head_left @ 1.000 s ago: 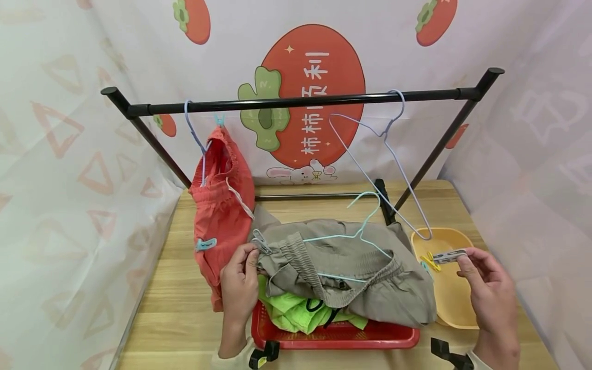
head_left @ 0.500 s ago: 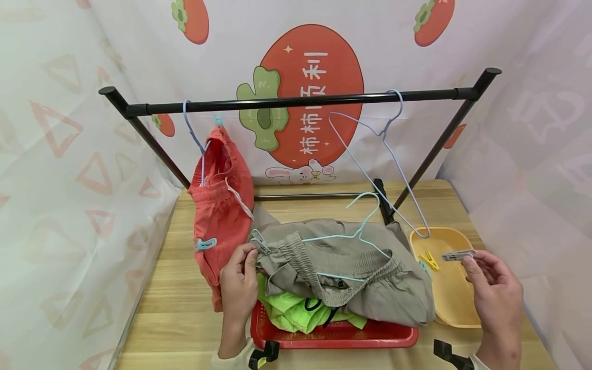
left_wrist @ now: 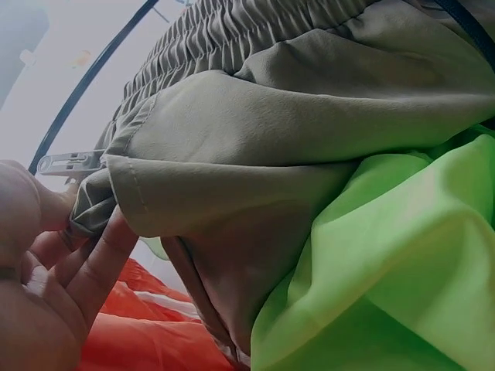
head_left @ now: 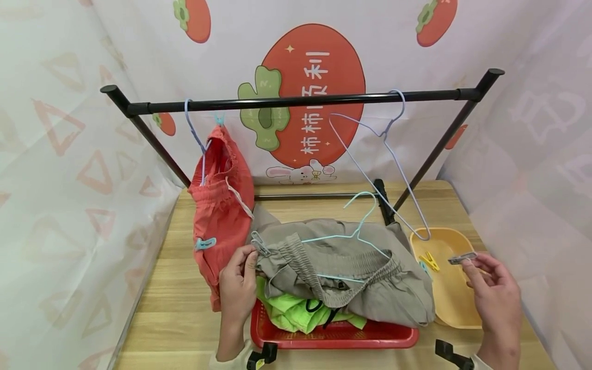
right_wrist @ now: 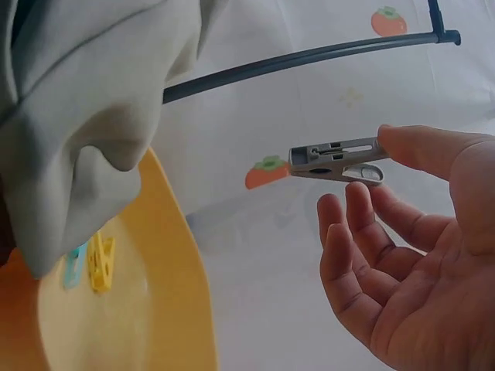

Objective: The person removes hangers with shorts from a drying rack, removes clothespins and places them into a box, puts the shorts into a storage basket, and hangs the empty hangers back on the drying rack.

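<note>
Grey elastic-waist pants (head_left: pixel 393 295) lie over a red basket (head_left: pixel 333 340), with a mint-green hanger (head_left: pixel 358 234) inside the waist. My left hand (head_left: pixel 238 285) pinches the left edge of the waistband between thumb and fingers. Just above those fingers, a grey clothespin (left_wrist: pixel 73 162) is clipped on the waistband. At the right, my right hand (head_left: pixel 497 293) holds another grey clothespin (right_wrist: pixel 336 160) between thumb and fingertips, over a yellow tray (head_left: pixel 455 308). The tray has a yellow clothespin (right_wrist: pixel 100 261) and a blue clothespin (right_wrist: pixel 74 267) in it.
A black rack bar (head_left: pixel 287 103) spans the back. Red shorts (head_left: pixel 222 210) hang from a purple hanger (head_left: pixel 191 126) at its left, with blue clothespins on them. A bare purple hanger (head_left: pixel 388 146) hangs at the right. Bright green cloth (head_left: pixel 296 311) lies under the pants.
My right hand has drawn the grey clothespin slightly right, away from the yellow clothespin, and tilted it. The left hand keeps its pinch on the waistband, almost still.
</note>
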`<state>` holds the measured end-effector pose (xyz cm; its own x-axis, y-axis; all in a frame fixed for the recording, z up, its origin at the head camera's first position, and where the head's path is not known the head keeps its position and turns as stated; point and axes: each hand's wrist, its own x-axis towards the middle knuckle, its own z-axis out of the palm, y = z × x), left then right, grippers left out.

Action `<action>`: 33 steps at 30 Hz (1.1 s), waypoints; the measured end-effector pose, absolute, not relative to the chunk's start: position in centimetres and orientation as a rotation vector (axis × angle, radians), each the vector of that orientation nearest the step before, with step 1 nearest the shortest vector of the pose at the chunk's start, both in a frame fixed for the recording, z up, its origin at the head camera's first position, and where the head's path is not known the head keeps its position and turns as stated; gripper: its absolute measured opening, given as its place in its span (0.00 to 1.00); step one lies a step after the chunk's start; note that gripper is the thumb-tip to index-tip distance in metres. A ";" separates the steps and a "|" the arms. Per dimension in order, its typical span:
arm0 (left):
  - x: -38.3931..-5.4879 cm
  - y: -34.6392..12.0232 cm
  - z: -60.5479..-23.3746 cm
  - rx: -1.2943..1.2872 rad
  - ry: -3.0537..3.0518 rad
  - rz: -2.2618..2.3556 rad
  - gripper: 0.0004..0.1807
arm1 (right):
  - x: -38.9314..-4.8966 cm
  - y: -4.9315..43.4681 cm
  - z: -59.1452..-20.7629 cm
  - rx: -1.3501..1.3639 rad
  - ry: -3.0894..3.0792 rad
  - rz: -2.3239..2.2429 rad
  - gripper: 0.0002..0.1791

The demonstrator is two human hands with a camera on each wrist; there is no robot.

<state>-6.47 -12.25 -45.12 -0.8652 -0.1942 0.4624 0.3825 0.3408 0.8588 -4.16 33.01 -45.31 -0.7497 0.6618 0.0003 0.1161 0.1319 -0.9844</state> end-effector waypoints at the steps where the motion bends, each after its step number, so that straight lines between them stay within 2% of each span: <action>1: -6.5 -12.3 -45.1 -0.164 -2.118 -1.569 0.06 | -4.2 33.1 -45.5 -0.762 -2.010 1.632 0.12; 6: -6.4 -12.3 -45.1 -0.170 -2.102 -1.670 0.06 | -4.3 33.4 -46.2 -0.805 -2.207 1.468 0.13; 10: -6.5 -12.3 -45.0 -0.154 -2.107 -1.701 0.06 | -4.3 33.5 -46.6 -0.799 -2.274 1.432 0.18; 13: -6.5 -12.3 -45.0 -0.151 -2.110 -1.697 0.06 | -4.3 33.3 -46.6 -0.746 -2.309 1.433 0.16; 17: -6.5 -12.3 -45.0 -0.158 -2.106 -1.691 0.06 | -4.1 32.9 -46.5 -0.609 -2.357 1.427 0.10; 27: -6.4 -12.3 -45.0 -0.147 -2.103 -1.713 0.07 | -4.4 31.3 -45.4 -0.397 -2.370 1.422 0.11; 33: -6.5 -12.2 -45.2 -0.139 -2.101 -1.715 0.06 | -4.3 29.6 -44.2 -0.120 -2.339 1.418 0.09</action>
<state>-6.47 -12.24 -45.21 -0.9059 -0.1850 0.3810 0.3362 0.2328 0.9125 -4.32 29.60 -44.25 -0.9160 0.2752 0.2918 -0.1314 0.4814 -0.8666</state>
